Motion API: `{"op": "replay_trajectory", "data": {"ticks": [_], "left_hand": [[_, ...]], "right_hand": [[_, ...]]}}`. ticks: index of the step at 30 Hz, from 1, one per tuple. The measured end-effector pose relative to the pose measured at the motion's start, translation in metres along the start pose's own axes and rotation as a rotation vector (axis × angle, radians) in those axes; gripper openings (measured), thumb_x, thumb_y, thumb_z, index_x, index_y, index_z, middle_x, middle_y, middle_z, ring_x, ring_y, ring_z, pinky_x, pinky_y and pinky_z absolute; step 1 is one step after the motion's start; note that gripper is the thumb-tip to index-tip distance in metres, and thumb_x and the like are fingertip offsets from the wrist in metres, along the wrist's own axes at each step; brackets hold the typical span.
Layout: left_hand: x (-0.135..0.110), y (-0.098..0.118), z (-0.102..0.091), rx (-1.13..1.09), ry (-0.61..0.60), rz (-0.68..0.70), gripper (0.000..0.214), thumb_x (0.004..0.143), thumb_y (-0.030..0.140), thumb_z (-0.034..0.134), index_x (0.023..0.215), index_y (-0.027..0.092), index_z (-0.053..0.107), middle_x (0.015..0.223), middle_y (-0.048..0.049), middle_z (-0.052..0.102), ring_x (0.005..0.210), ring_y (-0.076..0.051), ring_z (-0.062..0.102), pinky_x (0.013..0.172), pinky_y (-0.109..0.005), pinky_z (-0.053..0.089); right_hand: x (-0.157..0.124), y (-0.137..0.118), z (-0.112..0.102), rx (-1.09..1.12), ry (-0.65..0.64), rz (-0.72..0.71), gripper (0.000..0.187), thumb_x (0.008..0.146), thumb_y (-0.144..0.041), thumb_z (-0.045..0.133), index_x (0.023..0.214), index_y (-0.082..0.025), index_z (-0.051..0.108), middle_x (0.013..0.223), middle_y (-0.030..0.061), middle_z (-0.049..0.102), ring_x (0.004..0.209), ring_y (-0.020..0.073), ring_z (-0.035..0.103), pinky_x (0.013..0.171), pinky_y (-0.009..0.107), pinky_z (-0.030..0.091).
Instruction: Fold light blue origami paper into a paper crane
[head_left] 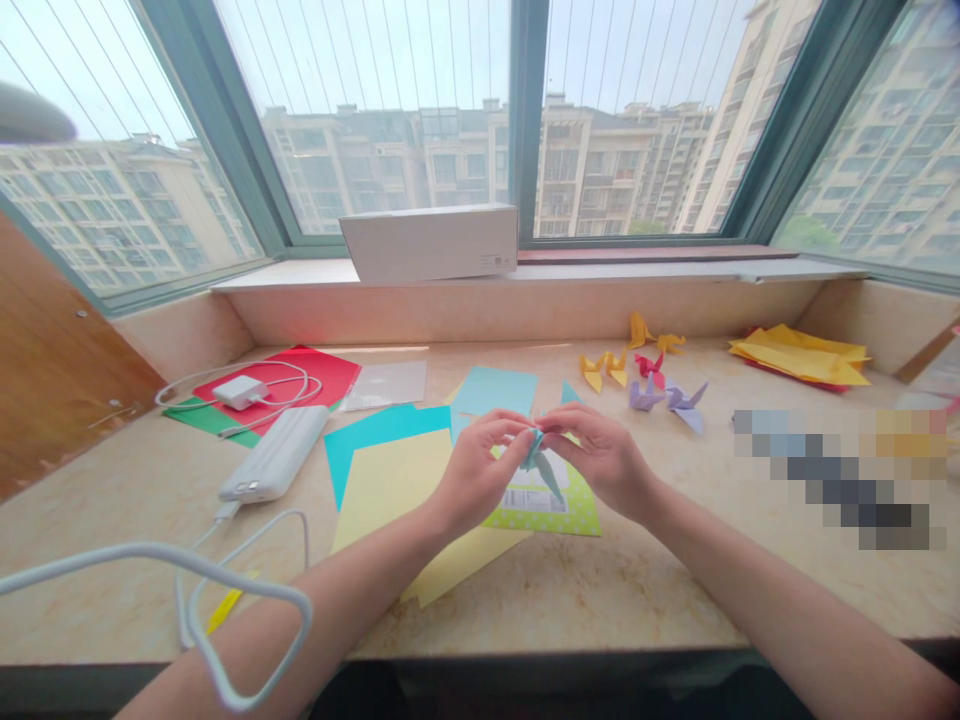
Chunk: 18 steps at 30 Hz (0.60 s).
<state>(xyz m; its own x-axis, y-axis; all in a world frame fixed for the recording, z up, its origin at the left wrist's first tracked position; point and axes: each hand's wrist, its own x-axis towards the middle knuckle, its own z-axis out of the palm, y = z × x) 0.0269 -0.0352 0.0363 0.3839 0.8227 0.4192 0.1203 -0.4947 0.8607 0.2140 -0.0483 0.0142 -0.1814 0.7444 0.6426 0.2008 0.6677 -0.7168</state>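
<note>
Between the fingertips of both hands is a light blue folded paper piece (541, 464), its pointed end hanging down to the right. My left hand (484, 462) pinches it from the left, and my right hand (596, 455) pinches it from the right. The fingers cover its upper part, so its full shape is hidden. Under the hands lies a green dotted packet (577, 518) with a white label. Pale yellow sheets (394, 490) and bright blue paper (345, 455) spread out to the left. A light blue sheet (496, 388) lies just behind the hands.
Several folded paper birds, among them a yellow one (592, 372) and a purple one (686, 405), stand back right. Yellow paper (799, 352) is stacked farther right. At left are a white power bank (276, 455), a white cable (150, 552) and red paper (330, 370). A white box (431, 245) rests on the sill.
</note>
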Motion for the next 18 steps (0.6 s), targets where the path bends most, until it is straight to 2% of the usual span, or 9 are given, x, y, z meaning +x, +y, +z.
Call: {"op": "replay_trajectory", "data": {"ticks": [6, 10, 15, 18], "left_hand": [[-0.0024, 0.0031, -0.0012, 0.097, -0.016, 0.072, 0.017, 0.092, 0.023, 0.062, 0.085, 0.018, 0.076, 0.095, -0.0064, 0.069, 0.089, -0.017, 0.064, 0.082, -0.031, 0.050], [-0.0030, 0.0039, -0.0020, 0.147, -0.051, 0.156, 0.019, 0.093, 0.022, 0.058, 0.086, 0.018, 0.075, 0.096, -0.0065, 0.070, 0.092, -0.018, 0.064, 0.087, -0.033, 0.049], [-0.0017, -0.0009, -0.0024, 0.187, -0.115, 0.256, 0.015, 0.090, 0.020, 0.063, 0.101, 0.019, 0.073, 0.106, -0.0083, 0.067, 0.100, -0.019, 0.063, 0.092, -0.035, 0.049], [-0.0002, -0.0053, -0.0018, 0.190, -0.105, 0.251, 0.014, 0.091, 0.017, 0.061, 0.098, 0.019, 0.073, 0.104, -0.0073, 0.067, 0.098, -0.018, 0.063, 0.091, -0.034, 0.049]], "right_hand": [[0.0003, 0.0003, 0.0016, -0.053, 0.035, 0.031, 0.006, 0.088, -0.027, 0.069, 0.092, -0.023, 0.070, 0.087, 0.0031, 0.066, 0.083, 0.0180, 0.062, 0.075, 0.034, 0.051], [0.0003, -0.0008, 0.0004, -0.106, 0.048, 0.026, 0.008, 0.087, -0.028, 0.070, 0.083, -0.022, 0.068, 0.080, 0.0020, 0.065, 0.077, 0.0170, 0.060, 0.072, 0.032, 0.049], [0.0004, -0.0022, -0.0015, -0.159, 0.097, 0.015, 0.009, 0.087, -0.027, 0.070, 0.081, -0.021, 0.067, 0.077, 0.0009, 0.065, 0.072, 0.0155, 0.058, 0.068, 0.030, 0.048], [0.0001, -0.0034, -0.0017, -0.179, 0.096, -0.008, 0.007, 0.087, -0.026, 0.070, 0.082, -0.021, 0.069, 0.078, 0.0009, 0.065, 0.071, 0.0149, 0.057, 0.066, 0.030, 0.048]]}}
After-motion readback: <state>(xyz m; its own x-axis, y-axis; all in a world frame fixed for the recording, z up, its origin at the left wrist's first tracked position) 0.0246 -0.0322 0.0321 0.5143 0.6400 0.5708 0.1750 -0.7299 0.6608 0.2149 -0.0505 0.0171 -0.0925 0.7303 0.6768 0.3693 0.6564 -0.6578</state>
